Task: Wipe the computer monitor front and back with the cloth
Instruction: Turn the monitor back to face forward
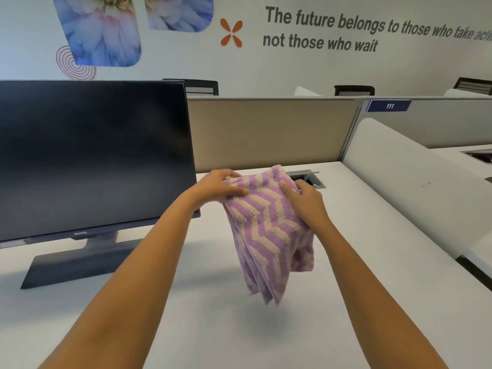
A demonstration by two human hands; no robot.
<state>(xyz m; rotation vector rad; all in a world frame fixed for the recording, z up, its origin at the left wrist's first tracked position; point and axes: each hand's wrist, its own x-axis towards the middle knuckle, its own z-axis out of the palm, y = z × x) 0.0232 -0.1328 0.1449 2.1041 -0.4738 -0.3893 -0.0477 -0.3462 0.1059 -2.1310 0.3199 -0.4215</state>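
Note:
A black computer monitor (pixel 93 155) with a dark screen stands on its flat base at the left of the white desk (pixel 202 315). To its right I hold a fluffy purple and cream zigzag cloth (pixel 266 235) up above the desk. My left hand (pixel 221 186) pinches the cloth's upper left edge, just beside the monitor's lower right corner. My right hand (pixel 306 201) grips the upper right part. The rest of the cloth hangs folded below both hands, clear of the desk.
A beige partition (pixel 266 131) runs behind the desk. A cable hatch (pixel 308 179) lies in the desk just behind the cloth. A white divider (pixel 399 187) bounds the desk on the right. Chair backs show beyond the partition.

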